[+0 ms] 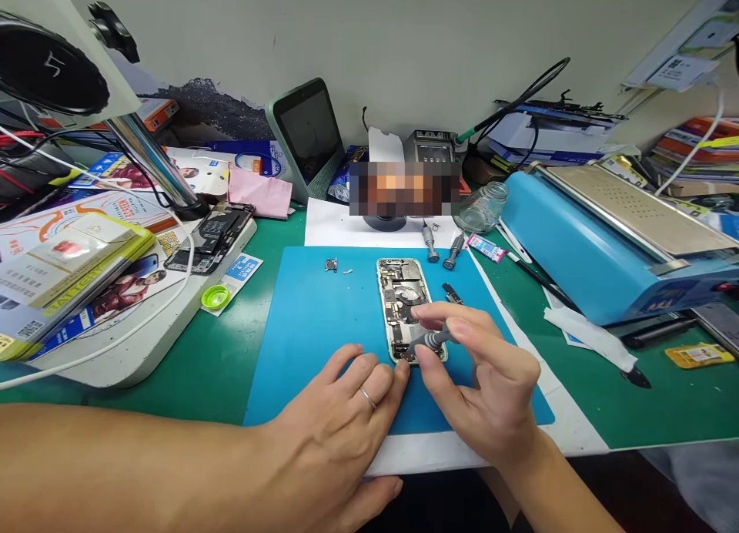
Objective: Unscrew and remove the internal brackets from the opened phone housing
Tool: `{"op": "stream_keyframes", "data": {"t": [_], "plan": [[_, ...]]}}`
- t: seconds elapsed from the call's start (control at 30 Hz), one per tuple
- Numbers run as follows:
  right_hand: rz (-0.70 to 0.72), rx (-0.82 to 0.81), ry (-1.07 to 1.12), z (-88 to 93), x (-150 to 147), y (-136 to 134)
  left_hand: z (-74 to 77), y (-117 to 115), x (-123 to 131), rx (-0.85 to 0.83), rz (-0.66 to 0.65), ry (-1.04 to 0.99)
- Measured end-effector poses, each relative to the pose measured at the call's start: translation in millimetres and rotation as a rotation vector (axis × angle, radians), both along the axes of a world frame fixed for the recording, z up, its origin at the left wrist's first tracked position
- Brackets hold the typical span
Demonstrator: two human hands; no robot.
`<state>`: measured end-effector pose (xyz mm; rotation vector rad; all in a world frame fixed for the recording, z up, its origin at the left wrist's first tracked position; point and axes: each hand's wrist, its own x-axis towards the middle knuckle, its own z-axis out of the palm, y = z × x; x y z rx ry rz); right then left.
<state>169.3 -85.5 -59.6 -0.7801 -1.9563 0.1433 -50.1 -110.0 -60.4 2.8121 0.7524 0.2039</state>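
An opened smartphone point(388, 302), its inner boards and screws bare, lies on the blue mat with its long side pointing away from me. My right hand point(485, 371) pinches a small grey screwdriver point(430, 340) between thumb and fingers, its tip down at the phone's lower left corner. My left hand point(346, 410), with a ring on one finger, rests on the mat with fingers stretched out. Its index fingertip touches the phone's bottom edge near the screwdriver tip. Left of the phone lie a small dark module point(331, 265) and a tiny metal piece point(347, 271).
Beyond the blue mat point(312, 325) stand two grey screwdrivers point(430, 244) and a glass jar point(482, 209). A blue machine point(583, 248) takes up the right side. At left, a microscope stand's base point(132, 360) carries boxes and another opened phone point(211, 240).
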Motion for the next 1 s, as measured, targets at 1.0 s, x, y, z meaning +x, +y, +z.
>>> {"op": "stream_keyframes", "data": {"t": [1.0], "plan": [[0.065, -0.009, -0.023, 3.9, 9.1, 7.4, 2.3, 0.8, -0.2, -0.015, 0.001, -0.013]]}}
